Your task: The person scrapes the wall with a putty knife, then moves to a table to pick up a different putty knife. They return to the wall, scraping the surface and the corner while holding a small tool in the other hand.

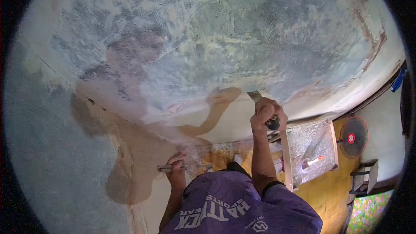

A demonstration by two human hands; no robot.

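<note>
My right hand (268, 115) is wrapped around the dark handle of a putty knife (254, 96), its metal blade at the patchy wall (260, 56). The wall's surface shows grey-green areas with whitish smears, and a smoother pale band runs along below the blade. Lower on the left, my left hand (177, 161) is closed on a long, thin, flat grey tool (164, 168) seen edge-on; I cannot tell its exact kind. This hand is held near the wall, left of my purple shirt (216, 203). Shadows of my head and arms fall across the wall.
To the right stands a table (299, 136) with a speckled, shiny top, and a brush (313, 162) with an orange-and-white handle lies on it. Beyond are a round fan (353, 138), a small shelf (364, 177) and a floral cloth (370, 212). The floor (323, 186) is yellow tiled.
</note>
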